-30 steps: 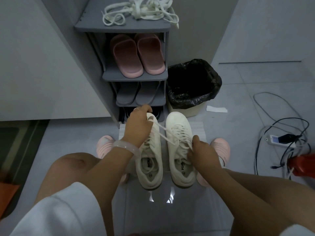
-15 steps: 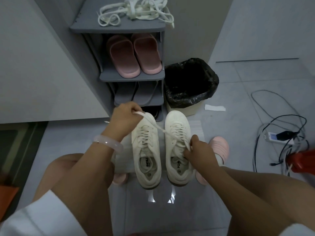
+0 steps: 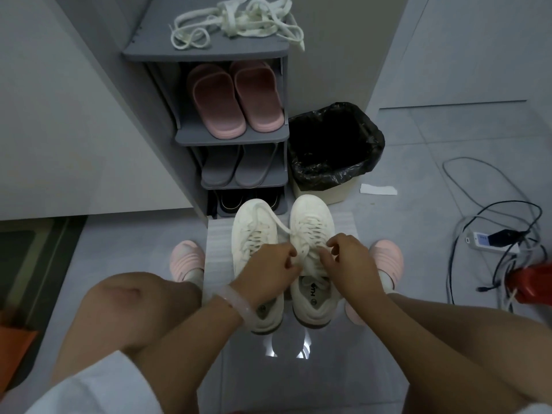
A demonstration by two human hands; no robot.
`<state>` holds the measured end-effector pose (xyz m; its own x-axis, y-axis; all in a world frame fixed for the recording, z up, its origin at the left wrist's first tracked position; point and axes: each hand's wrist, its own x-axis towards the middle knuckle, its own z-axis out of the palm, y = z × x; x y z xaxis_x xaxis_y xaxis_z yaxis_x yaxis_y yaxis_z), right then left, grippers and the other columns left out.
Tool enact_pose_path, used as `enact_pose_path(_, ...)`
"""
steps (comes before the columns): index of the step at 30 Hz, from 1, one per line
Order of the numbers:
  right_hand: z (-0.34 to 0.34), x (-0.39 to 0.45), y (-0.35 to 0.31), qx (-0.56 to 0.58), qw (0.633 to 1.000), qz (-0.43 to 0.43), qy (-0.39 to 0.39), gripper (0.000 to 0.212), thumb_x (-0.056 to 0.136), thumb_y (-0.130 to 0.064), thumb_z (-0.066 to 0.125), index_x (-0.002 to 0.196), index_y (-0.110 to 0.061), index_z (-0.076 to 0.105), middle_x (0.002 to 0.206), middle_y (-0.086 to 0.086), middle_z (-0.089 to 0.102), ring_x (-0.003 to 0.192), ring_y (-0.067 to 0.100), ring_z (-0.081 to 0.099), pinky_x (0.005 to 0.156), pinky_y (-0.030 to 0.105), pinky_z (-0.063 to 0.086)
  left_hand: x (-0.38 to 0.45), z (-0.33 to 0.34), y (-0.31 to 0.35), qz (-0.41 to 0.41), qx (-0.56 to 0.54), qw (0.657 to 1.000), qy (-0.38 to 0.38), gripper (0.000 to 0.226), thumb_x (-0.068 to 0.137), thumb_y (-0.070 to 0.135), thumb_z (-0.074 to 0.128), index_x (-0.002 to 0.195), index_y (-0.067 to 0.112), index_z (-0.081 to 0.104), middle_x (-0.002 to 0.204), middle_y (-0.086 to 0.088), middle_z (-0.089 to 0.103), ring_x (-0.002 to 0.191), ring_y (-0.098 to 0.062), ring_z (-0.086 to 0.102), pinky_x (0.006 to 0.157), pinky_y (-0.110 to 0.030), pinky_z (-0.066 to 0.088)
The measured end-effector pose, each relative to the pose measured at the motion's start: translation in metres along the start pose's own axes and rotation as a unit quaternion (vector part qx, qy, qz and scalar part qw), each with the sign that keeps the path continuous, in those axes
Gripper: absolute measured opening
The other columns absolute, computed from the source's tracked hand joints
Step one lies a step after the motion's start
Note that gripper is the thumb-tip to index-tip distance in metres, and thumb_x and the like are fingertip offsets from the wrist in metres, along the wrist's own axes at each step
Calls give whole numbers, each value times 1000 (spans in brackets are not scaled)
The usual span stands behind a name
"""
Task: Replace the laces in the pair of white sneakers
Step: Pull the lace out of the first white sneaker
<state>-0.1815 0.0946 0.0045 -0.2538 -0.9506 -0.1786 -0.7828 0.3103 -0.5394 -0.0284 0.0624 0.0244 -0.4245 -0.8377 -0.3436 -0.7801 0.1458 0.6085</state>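
Both hands meet over the right sneaker [image 3: 312, 234]. The left hand [image 3: 265, 271] pinches a white lace [image 3: 276, 224] that loops out across the left sneaker [image 3: 254, 228]; the right hand [image 3: 348, 258] has its fingers curled at the lace near the eyelets, though the exact grip cannot be told. The sneakers stand side by side on a pale mat [image 3: 218, 234]. Farther off, a grey shoe rack [image 3: 233, 138] carries loose laces [image 3: 239, 25] on top, with a black-lined bin [image 3: 334, 144] to its right.
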Motion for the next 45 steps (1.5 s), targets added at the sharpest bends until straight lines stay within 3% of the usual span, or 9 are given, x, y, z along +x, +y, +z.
enact_pose_path(9,5,13,-18,64,997,36,16,13,86,-12,53,75,-7,56,80,8,52,75,17,48,62,25,33,14,24,4,2,101,995,23,25,93,24,47,104,2,51,97,-15,62,87,-29,60,62,-28,36)
enact_pose_path(16,-20,25,-11,145,959,125,-209,23,83,-20,59,63,-11,51,68,2,48,61,10,43,54,22,33,18,21,-3,-37,76,996,35,17,90,12,46,89,-1,55,90,-19,59,87,-31,58,64,-30,35)
enact_pose_path(21,-48,35,15,-1,993,111,29,27,82,-10,59,61,-10,42,63,1,43,61,19,44,51,24,32,18,20,-8,-30,82,996,23,10,90,13,45,80,9,46,64,1,35,76,-24,50,60,-27,31)
enact_pose_path(26,-45,21,2,511,803,300,-72,23,93,-11,53,71,-8,51,60,9,56,57,19,55,65,34,55,18,21,-8,-17,68,997,12,13,89,14,48,78,7,45,66,-2,38,73,-20,46,60,-28,30)
enact_pose_path(31,-57,35,14,-34,996,78,23,16,89,-20,56,78,-11,50,63,1,48,60,22,47,52,26,32,19,20,-9,-22,68,997,11,15,88,14,47,76,7,45,74,-8,46,73,-21,48,61,-29,32)
enact_pose_path(34,-63,36,24,-153,983,42,96,15,90,-22,53,83,-10,51,61,-1,43,59,22,44,51,26,28,19,21,-10,-30,68,997,9,26,89,15,47,66,10,36,67,-3,41,73,-23,49,61,-29,32)
enact_pose_path(39,-59,27,10,442,856,266,-38,25,97,-22,49,76,-11,54,54,0,41,43,13,38,49,27,44,19,20,-11,-33,45,998,4,30,88,12,47,62,11,33,61,0,37,69,-20,46,57,-27,29)
enact_pose_path(42,-69,36,27,-18,992,116,44,19,93,-27,52,83,-12,58,63,0,47,63,23,46,57,26,34,19,20,-14,-36,29,999,8,33,88,11,47,59,13,31,61,0,38,68,-21,46,58,-27,31)
enact_pose_path(45,-85,38,31,-214,969,43,118,12,90,-23,53,88,-12,57,61,1,45,59,25,44,49,24,25,19,20,-15,-40,24,999,13,33,88,12,47,59,13,31,61,0,38,68,-22,47,57,-26,30)
